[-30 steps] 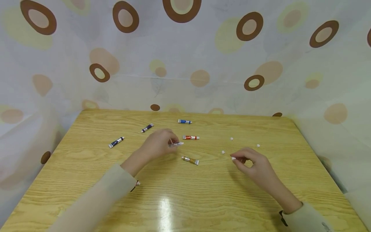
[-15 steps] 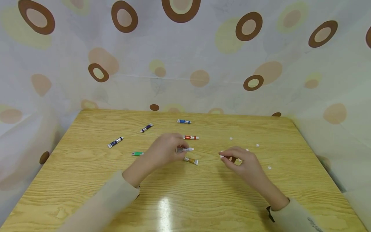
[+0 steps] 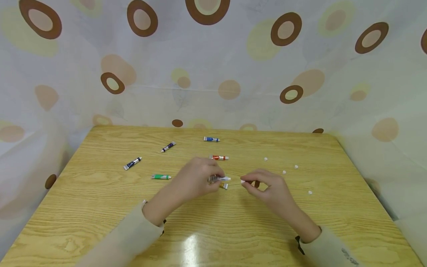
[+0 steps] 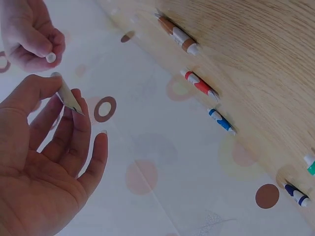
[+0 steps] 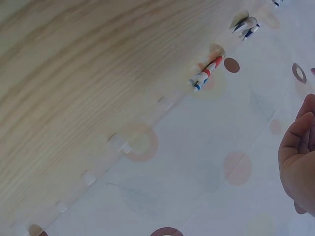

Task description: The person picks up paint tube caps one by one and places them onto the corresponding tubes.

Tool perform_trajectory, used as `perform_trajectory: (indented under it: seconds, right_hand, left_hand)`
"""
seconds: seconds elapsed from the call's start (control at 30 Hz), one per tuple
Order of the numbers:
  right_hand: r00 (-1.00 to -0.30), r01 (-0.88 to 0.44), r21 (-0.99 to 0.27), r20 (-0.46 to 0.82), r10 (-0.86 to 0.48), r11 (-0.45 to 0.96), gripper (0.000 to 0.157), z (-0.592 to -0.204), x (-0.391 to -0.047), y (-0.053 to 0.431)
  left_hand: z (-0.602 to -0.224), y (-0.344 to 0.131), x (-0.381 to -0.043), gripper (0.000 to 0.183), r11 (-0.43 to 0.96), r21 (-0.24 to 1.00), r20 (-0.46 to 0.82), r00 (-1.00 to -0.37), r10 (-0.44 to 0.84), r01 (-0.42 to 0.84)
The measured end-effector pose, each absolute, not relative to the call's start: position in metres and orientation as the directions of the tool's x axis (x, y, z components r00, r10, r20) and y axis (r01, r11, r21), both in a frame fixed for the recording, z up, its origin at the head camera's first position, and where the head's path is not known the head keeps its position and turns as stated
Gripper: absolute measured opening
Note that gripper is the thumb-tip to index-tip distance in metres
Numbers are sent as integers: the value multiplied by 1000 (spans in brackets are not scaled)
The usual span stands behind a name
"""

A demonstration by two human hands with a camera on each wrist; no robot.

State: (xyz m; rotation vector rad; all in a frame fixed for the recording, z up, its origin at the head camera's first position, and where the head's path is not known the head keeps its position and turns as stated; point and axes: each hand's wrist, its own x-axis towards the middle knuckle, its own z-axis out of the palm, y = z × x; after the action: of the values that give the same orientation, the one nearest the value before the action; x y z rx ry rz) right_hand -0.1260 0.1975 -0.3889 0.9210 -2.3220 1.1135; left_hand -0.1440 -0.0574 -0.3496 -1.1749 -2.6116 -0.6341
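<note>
My left hand [image 3: 197,178] pinches a pale paint tube [image 3: 224,178] between thumb and fingers, its white nozzle end facing right. In the left wrist view the tube [image 4: 67,94] lies at the fingertips, with the other fingers spread. A small white cap [image 3: 242,181] sits pinched between the thumb and forefinger of my right hand [image 3: 275,189], a short gap from the nozzle. That cap [image 4: 50,57] also shows in the left wrist view. Behind my left hand, a gold paint tube [image 3: 225,186] is partly hidden. In the right wrist view my right hand [image 5: 299,162] is cut off by the edge.
A red tube [image 3: 220,158], blue tube [image 3: 211,139], purple tube [image 3: 168,147], dark blue tube [image 3: 132,163] and green tube [image 3: 161,177] lie on the wooden table [image 3: 83,207]. Several loose white caps, one cap [image 3: 310,193] nearest, are at right. A patterned curtain [image 3: 230,107] surrounds the table.
My left hand has carried the pale tube right and towards me. My right hand has moved left with the cap, closing the gap. The green tube and some loose caps have come into sight.
</note>
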Motion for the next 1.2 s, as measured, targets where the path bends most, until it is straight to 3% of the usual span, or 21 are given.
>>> perform_trajectory:
  seconds: [1.0,1.2]
  right_hand:
    - [-701,-713,-555,578,-418,428,25,-391,-119,184]
    - [-653,-757,-511,612,-445,408,29,-391,-119,184]
  left_hand:
    - [-357,-46,-130,9,558,277,407,-621,670,783]
    - [-357,-45,-129,9,551,245,417,-600,683,798]
